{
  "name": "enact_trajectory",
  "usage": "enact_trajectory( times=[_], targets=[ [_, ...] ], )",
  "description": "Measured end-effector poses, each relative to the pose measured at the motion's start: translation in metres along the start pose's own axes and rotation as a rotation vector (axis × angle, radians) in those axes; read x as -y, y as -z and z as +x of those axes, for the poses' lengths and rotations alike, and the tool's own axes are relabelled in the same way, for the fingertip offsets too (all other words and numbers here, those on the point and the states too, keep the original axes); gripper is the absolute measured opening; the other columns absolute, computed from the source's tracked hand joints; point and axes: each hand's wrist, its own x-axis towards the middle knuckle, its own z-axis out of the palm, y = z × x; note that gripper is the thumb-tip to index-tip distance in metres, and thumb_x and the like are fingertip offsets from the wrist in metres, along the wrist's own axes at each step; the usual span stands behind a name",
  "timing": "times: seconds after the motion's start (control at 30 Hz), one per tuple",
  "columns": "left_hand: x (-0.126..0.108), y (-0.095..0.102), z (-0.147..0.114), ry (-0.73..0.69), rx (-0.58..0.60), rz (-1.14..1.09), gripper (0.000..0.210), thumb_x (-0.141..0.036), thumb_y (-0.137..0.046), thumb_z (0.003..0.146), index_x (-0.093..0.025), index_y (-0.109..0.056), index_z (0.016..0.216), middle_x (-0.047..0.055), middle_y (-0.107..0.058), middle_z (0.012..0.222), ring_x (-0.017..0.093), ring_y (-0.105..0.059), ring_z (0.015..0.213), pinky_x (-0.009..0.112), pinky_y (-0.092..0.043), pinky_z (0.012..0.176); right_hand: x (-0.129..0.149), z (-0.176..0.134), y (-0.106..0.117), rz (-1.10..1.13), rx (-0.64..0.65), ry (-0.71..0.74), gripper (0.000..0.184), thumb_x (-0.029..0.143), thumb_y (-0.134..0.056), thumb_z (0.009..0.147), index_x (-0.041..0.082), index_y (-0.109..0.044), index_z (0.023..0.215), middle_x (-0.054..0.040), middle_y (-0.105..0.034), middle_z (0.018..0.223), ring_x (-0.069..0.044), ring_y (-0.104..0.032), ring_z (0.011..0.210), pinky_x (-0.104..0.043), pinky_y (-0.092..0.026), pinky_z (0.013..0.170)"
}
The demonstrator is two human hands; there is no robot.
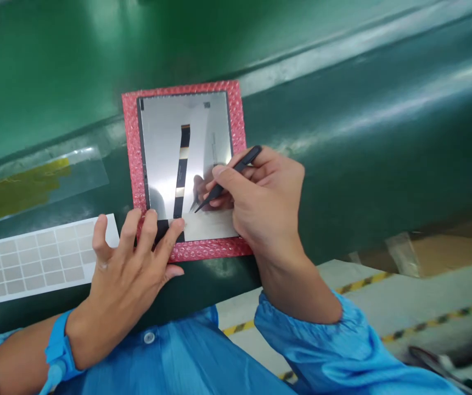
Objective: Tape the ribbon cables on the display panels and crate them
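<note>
A silvery display panel (164,153) lies back side up on a pink bubble-wrap sheet (130,131). A black flex cable (181,173) with gold sections runs along the panel from its lower edge. My right hand (267,192) grips black tweezers (231,174), their tip just above or on the top edge of a pale strip (209,225) across the panel's lower end. My left hand (133,258) has its fingers spread, with the index fingertip at the cable's lower end and other fingertips by the panel's lower left corner.
A white sheet of grey rectangular stickers (38,255) lies to the left. Above it is a clear film with a yellow-brown patch (22,184). All rest on a green tabletop (343,164). A cardboard box (458,255) stands beyond the table edge at right.
</note>
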Motion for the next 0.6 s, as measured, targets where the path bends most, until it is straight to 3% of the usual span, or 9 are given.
enact_trajectory(
  times=[0.1, 0.17, 0.3, 0.4, 0.53, 0.6],
  targets=[
    [0.0, 0.005, -0.001, 0.055, -0.038, -0.013, 0.052, -0.043, -0.058, 0.108, -0.018, -0.057, 0.153, 0.021, -0.057, 0.152, 0.044, -0.044, 0.147, 0.075, -0.02, 0.123, 0.0, 0.002, -0.002, 0.051, 0.0, -0.019, 0.02, 0.025, -0.081, 0.08, 0.022, -0.062, 0.08, 0.0008, -0.072, 0.065, -0.017, -0.069, 0.05, -0.023, -0.056, 0.041],
    [0.001, 0.009, 0.004, 0.113, -0.082, -0.074, 0.042, -0.039, -0.054, 0.109, -0.014, -0.064, 0.141, 0.022, -0.063, 0.141, 0.044, -0.053, 0.138, 0.073, -0.034, 0.117, 0.0, 0.003, -0.003, 0.087, -0.002, -0.033, 0.022, 0.026, -0.082, 0.078, 0.022, -0.061, 0.079, 0.0, -0.072, 0.065, -0.017, -0.069, 0.05, -0.023, -0.055, 0.04],
    [0.007, 0.016, 0.033, 0.293, -0.113, -0.315, 0.054, -0.037, -0.053, 0.109, -0.002, -0.051, 0.149, 0.025, -0.062, 0.135, 0.037, -0.062, 0.12, 0.054, -0.055, 0.102, 0.001, 0.005, -0.005, 0.13, 0.004, -0.083, 0.023, 0.029, -0.084, 0.073, 0.02, -0.063, 0.077, -0.0017, -0.072, 0.064, -0.016, -0.068, 0.048, -0.021, -0.054, 0.04],
    [0.013, 0.023, 0.062, 0.479, -0.055, -0.49, 0.067, -0.04, -0.058, 0.106, 0.0, -0.037, 0.155, 0.024, -0.066, 0.126, 0.037, -0.065, 0.117, 0.055, -0.055, 0.099, -0.002, 0.008, -0.006, 0.163, -0.006, -0.105, 0.026, 0.03, -0.086, 0.069, 0.02, -0.063, 0.074, -0.0018, -0.071, 0.064, -0.016, -0.067, 0.048, -0.021, -0.053, 0.039],
    [0.024, 0.034, 0.087, 0.759, 0.054, -0.835, 0.065, -0.044, -0.063, 0.102, -0.001, -0.042, 0.146, 0.031, -0.065, 0.134, 0.044, -0.064, 0.13, 0.055, -0.053, 0.105, -0.009, 0.008, -0.004, 0.157, 0.023, -0.05, 0.025, 0.031, -0.089, 0.066, 0.025, -0.065, 0.066, -0.0023, -0.07, 0.062, -0.017, -0.064, 0.045, -0.025, -0.048, 0.036],
    [0.029, 0.036, 0.088, 0.831, 0.083, -0.95, 0.068, -0.048, -0.067, 0.099, 0.002, -0.047, 0.141, 0.035, -0.065, 0.133, 0.046, -0.066, 0.129, 0.053, -0.056, 0.101, -0.012, 0.008, -0.003, 0.17, 0.073, 0.018, 0.026, 0.025, -0.089, 0.063, 0.031, -0.064, 0.058, -0.0023, -0.065, 0.056, -0.017, -0.058, 0.04, -0.028, -0.043, 0.034]
  ],
)
